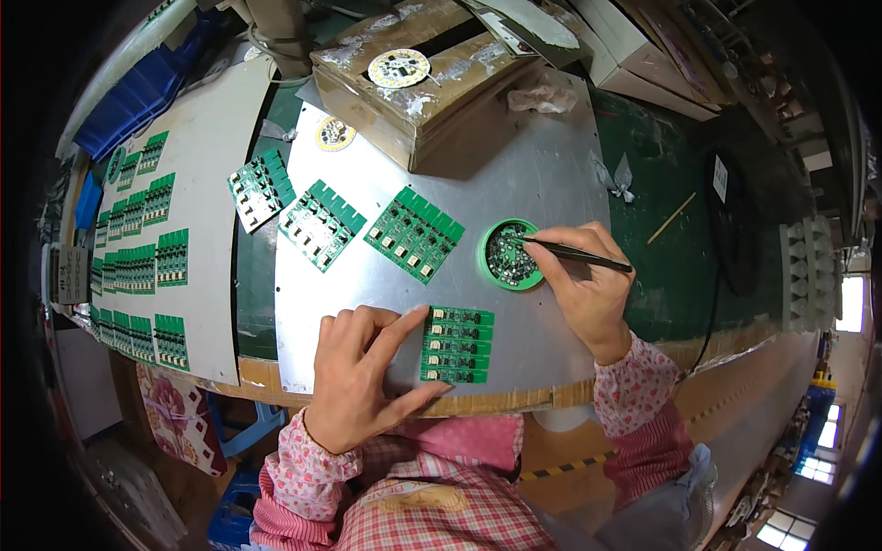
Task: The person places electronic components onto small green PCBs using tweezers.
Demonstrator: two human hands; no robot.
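Note:
My right hand [593, 292] pinches a pair of black tweezers [581, 255]. Their tips reach into a round green tub [483, 260] filled with small dark and silver electronic parts [511, 264]. At the near edge of the metal sheet, my left hand [353, 378] steadies a green circuit board [457, 345], index finger at its upper left corner and thumb along its lower left edge. That board carries rows of white and black components. Beyond it lie three similar boards: one board [413, 235] left of the tub, another board [322, 225], and a third board [261, 189] farther left.
A worn cardboard box [404, 110] stands at the back, a round LED board [399, 68] on top. Several finished-looking green boards [172, 257] line a pale panel [216, 184] at left. A thin wooden stick [671, 219] lies on the green mat [643, 266] at right.

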